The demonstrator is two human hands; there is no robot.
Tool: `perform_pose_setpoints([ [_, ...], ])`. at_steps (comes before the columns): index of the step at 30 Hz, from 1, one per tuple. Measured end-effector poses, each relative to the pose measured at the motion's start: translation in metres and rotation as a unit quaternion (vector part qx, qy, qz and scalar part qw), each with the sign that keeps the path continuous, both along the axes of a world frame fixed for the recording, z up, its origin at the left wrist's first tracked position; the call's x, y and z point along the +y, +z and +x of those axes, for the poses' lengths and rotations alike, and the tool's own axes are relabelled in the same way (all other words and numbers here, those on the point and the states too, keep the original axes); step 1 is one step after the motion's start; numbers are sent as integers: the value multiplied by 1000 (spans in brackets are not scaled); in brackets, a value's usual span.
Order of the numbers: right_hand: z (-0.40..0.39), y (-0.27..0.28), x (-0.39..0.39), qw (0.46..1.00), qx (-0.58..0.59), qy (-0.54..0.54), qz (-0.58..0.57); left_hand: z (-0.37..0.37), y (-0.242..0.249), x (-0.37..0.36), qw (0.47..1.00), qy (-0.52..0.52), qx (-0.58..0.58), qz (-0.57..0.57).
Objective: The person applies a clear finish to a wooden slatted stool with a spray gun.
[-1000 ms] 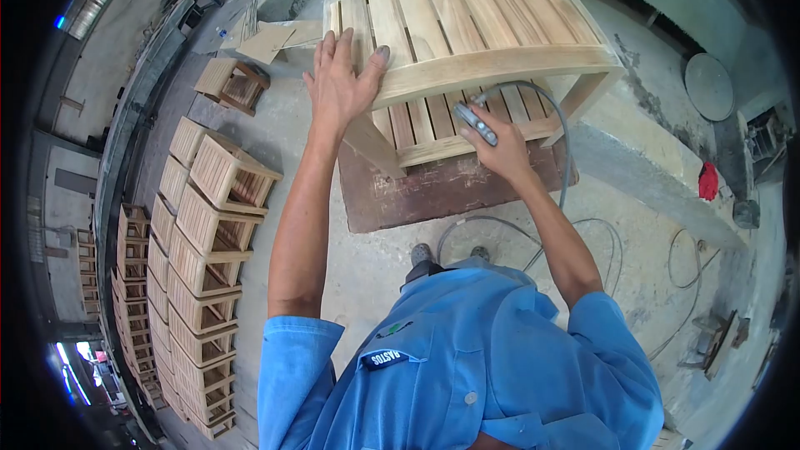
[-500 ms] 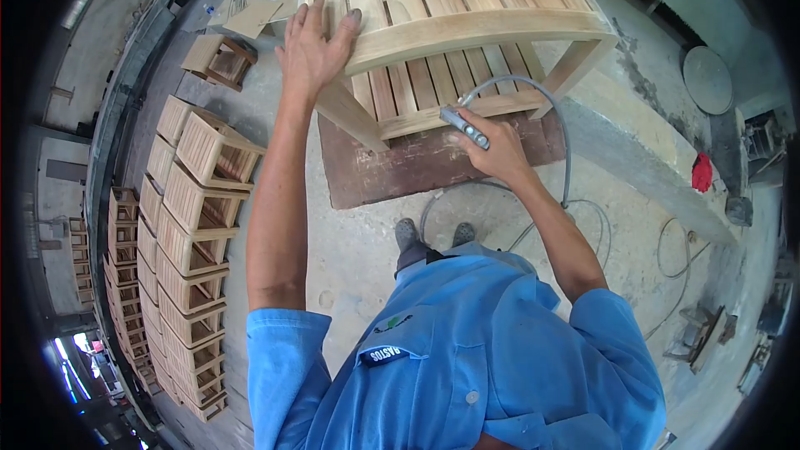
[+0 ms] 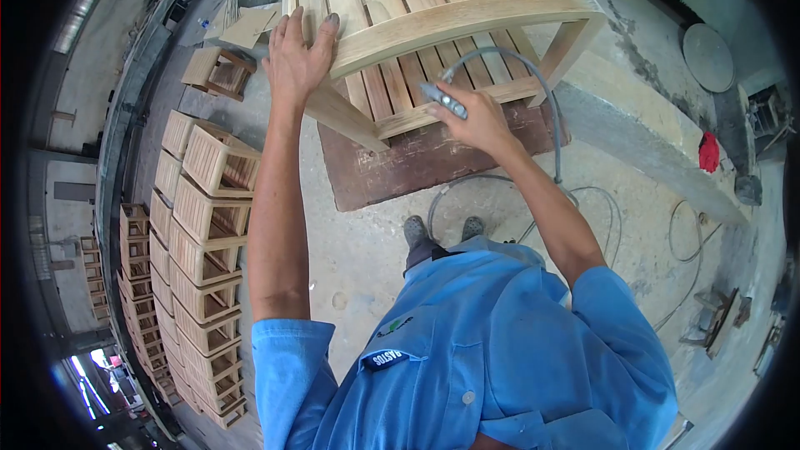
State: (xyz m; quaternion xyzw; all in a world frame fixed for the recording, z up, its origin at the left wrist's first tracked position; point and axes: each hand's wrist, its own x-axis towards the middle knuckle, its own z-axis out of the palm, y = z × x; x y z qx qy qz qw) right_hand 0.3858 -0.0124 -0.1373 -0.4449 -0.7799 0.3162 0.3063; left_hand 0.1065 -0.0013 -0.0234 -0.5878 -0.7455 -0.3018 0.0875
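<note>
A slatted wooden table [image 3: 467, 23] with a lower slatted shelf stands in front of me. My left hand [image 3: 298, 62] lies on its near left top corner, fingers stretched out and thumb apart. In my right hand [image 3: 481, 122], fingers wrapped round, is a metal air blow gun [image 3: 447, 101]. The gun is just in front of the lower shelf, below the table's front rail, its tip blurred. From it a grey hose [image 3: 557, 125] arches up and over to the right, then down to the floor.
The table stands on a worn brown board [image 3: 400, 171]. Stacked wooden stools [image 3: 204, 283] line the left, with a single stool [image 3: 218, 72] farther up. At right are a low concrete ledge [image 3: 658, 142], a red cloth [image 3: 708, 152] and looped hose on the floor.
My right hand and the air blow gun have moved slightly up and left. My left hand stays on the same corner. The whole view has shifted a little.
</note>
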Motion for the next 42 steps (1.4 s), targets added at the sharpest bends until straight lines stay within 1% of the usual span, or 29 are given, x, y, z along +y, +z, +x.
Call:
perform_pose_setpoints([
  [1, -5, 3, 9, 1000, 3, -2, 0, -2, -2, 1, 1000, 1, -26, -11],
  [5, -18, 17, 28, 999, 28, -33, 14, -1, 2, 2, 1000, 6, -18, -17],
  [7, -21, 16, 28, 999, 28, -40, 23, 4, 3, 0, 999, 23, 29, -16],
  [9, -31, 9, 27, 997, 74, -35, 15, 10, 7, -2, 999, 29, 28, -29],
  [10, -38, 6, 26, 996, 76, -36, 14, 12, 9, -3, 998, 38, 26, -41],
  [12, -54, 1, 24, 989, 146, -38, -9, 11, 7, -2, 998, 36, 26, -38],
  [13, -64, -4, 24, 988, 149, -38, -12, 9, 6, -3, 999, 34, 22, -35],
  [15, -82, -14, 30, 978, 206, -43, -9, 8, 5, -1, 999, 30, 25, -34],
  [17, -96, -24, 37, 977, 202, -47, -44, 8, 1, -4, 998, 30, 23, -46],
  [19, -106, -30, 40, 976, 196, -48, -78, 9, 2, -2, 1000, 1, 3, -23],
  [23, -109, -28, 44, 975, 201, -66, -64, 15, 1, -4, 999, -4, 5, -31],
  [26, -109, -34, 54, 979, 168, -99, -60, 17, 2, -5, 999, -6, -3, -34],
  [28, -104, -43, 60, 976, 175, -112, -67, 20, 2, -5, 999, -7, -2, -33],
  [31, -81, -26, 56, 972, 191, -114, -78, 21, 1, -5, 999, -9, 1, -33],
  [32, -76, -30, 58, 972, 188, -119, -75, 20, 1, -4, 999, -8, 4, -33],
  [34, -67, -35, 64, 976, 145, -152, -58, 20, -1, -2, 999, -12, 10, -28],
  [37, -46, -22, 60, 974, 134, -164, -79, 10, -6, 4, 999, -21, 25, -26],
  [41, -25, -20, 64, 970, 128, -196, -65, 9, -7, 5, 999, -24, 25, -30],
  [42, -20, -21, 65, 968, 138, -206, -46, 9, -7, 5, 999, -19, 28, -33],
])
